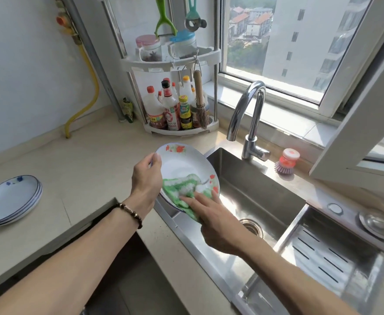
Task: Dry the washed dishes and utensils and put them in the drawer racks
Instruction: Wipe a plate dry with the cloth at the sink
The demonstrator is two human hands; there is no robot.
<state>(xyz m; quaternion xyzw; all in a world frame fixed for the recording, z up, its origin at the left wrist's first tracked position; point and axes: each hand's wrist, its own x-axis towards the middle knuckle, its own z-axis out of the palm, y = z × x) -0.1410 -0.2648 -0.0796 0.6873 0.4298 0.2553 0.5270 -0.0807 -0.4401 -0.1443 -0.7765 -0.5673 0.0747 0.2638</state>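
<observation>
Floral plate (182, 164), tilted over the sink's (254, 178) near-left edge: left hand (146, 178) grips its rim; right hand (211, 214), fingers flat, presses the green cloth (182, 189) on it. Stacked plates (11, 198), far left, apparently await racking.

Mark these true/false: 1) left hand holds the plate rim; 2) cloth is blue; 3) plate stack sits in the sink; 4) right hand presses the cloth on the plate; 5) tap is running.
1) True: the left hand grips the plate by its rim.
2) False: the cloth is green and white.
3) False: the plate stack sits on the counter, left of the sink.
4) True: the right hand presses it on the plate.
5) False: no water shows at the tap.
</observation>
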